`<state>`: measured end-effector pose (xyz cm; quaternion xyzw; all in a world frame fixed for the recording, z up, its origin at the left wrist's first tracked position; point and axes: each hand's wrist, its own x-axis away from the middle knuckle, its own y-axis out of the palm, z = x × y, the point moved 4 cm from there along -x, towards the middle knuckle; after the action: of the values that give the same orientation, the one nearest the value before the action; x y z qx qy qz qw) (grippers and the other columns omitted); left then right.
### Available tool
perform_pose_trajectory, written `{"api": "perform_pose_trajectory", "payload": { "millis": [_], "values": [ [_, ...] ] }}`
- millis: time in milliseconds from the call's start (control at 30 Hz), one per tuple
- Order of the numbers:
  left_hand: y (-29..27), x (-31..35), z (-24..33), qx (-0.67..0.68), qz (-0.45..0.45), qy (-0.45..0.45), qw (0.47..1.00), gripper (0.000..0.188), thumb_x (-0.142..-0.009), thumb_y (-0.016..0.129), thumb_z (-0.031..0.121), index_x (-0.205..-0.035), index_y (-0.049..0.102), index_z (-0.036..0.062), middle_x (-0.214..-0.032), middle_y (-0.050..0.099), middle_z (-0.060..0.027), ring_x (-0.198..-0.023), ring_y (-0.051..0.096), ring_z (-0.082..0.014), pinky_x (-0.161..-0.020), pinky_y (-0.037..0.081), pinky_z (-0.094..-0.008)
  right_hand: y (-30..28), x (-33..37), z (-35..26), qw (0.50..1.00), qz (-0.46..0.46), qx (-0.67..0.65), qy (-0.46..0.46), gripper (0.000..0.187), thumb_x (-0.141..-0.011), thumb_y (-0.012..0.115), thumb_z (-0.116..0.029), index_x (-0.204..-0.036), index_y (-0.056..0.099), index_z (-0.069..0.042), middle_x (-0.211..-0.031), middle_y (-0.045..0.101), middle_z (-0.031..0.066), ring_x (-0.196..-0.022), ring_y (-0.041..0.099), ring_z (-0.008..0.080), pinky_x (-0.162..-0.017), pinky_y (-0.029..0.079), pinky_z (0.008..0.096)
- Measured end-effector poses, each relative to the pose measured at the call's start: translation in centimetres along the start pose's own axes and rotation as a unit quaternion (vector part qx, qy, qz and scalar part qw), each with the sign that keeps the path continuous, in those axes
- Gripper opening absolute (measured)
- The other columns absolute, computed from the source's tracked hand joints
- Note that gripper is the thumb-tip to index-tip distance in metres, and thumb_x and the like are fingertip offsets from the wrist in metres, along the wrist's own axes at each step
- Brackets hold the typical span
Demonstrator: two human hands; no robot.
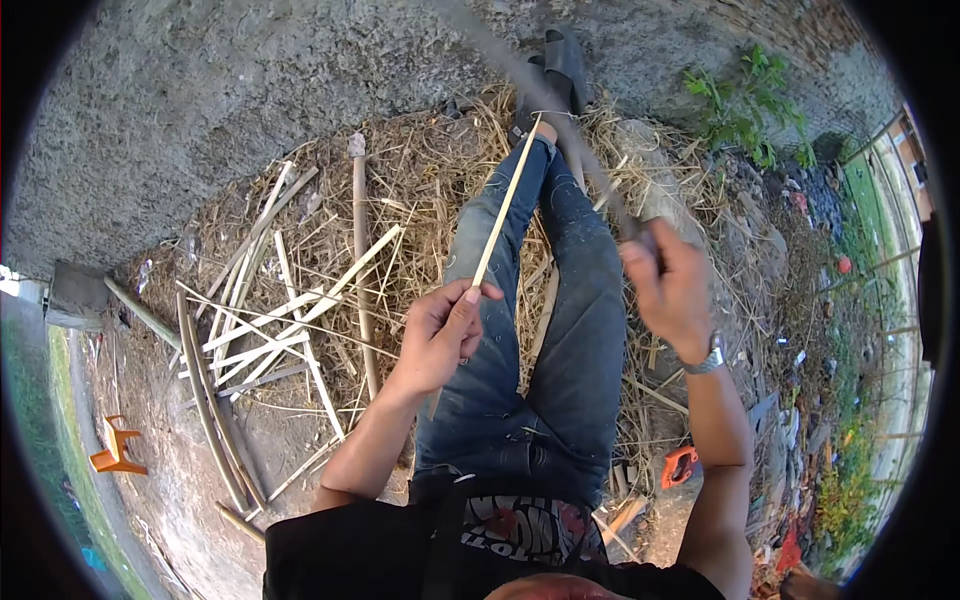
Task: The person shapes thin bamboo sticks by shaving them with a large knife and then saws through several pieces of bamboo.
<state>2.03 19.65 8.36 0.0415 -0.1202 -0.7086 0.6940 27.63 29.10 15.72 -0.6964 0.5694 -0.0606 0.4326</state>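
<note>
Between the thumb and fingers of my left hand point(440, 335) is a thin pale wooden strip, probably split bamboo point(510, 205). It slants away over my legs, its far end near my crossed ankles. My right hand point(672, 292), with a watch on the wrist, is closed round the handle of a long dark blade like a machete point(597, 172). Motion blurs the blade, which reaches up and left past the strip's far end. Whether blade and strip touch, I cannot tell. Fine curled shavings cling to my jeans point(575, 290).
Pale split strips point(265, 345) lie heaped at left beside longer poles point(362, 250). Straw-like shavings point(430, 180) cover the ground round my legs. A rough wall point(250, 90) rises beyond my feet. An orange handle point(679, 467) lies at right; an orange plastic chair point(118, 447) stands far left.
</note>
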Motion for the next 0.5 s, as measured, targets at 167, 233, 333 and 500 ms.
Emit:
{"api": "perform_pose_trajectory", "payload": {
  "millis": [167, 233, 333, 500],
  "values": [
    [2.2, 1.0, -0.1, 0.088, -0.029, -0.052, 0.994, 0.029, -0.111, 0.046, 0.023, -0.115, 0.060, -0.0022, -0.062, 0.029, 0.0068, -0.046, 0.022, -0.0032, -0.043, 0.017, -0.0236, 3.2, 2.6, -1.1, 0.977, -0.092, 0.149, -0.121, 0.048, -0.091, 0.069, -0.058, -0.091, 0.059, -0.010, -0.066, 0.063, 0.0091, -0.057, 0.065, 0.0352, -0.050, 0.050, 0.0446],
    [1.8, 2.5, -0.8, 0.112, -0.040, -0.105, 0.987, 0.030, -0.112, 0.046, 0.023, -0.116, 0.059, -0.0033, -0.064, 0.033, 0.0053, -0.047, 0.026, -0.0037, -0.043, 0.020, -0.0235, 2.5, 2.0, 0.1, 0.973, -0.088, 0.164, -0.140, 0.052, -0.090, 0.065, -0.064, -0.091, 0.058, -0.012, -0.068, 0.063, 0.0087, -0.057, 0.065, 0.0342, -0.050, 0.051, 0.0452],
    [1.8, 3.4, -0.8, 0.138, -0.055, -0.134, 0.980, 0.028, -0.111, 0.046, 0.023, -0.116, 0.059, -0.0023, -0.063, 0.031, 0.0053, -0.046, 0.024, -0.0040, -0.043, 0.019, -0.0241, 1.0, 0.4, 1.6, 0.936, -0.099, 0.257, -0.218, 0.058, -0.090, 0.059, -0.071, -0.092, 0.059, -0.013, -0.067, 0.062, 0.0090, -0.057, 0.065, 0.0340, -0.049, 0.050, 0.0457],
    [-1.0, 8.3, -2.6, 0.171, -0.113, -0.209, 0.956, 0.026, -0.110, 0.049, 0.022, -0.112, 0.064, 0.0007, -0.061, 0.029, 0.0060, -0.045, 0.021, -0.0039, -0.042, 0.016, -0.0239, -8.7, -6.3, 10.7, 0.972, 0.101, 0.183, 0.110, 0.050, -0.102, 0.057, -0.052, -0.086, 0.060, -0.005, -0.059, 0.054, 0.0084, -0.050, 0.052, 0.0231, -0.050, 0.041, 0.0372]
  ]
}}
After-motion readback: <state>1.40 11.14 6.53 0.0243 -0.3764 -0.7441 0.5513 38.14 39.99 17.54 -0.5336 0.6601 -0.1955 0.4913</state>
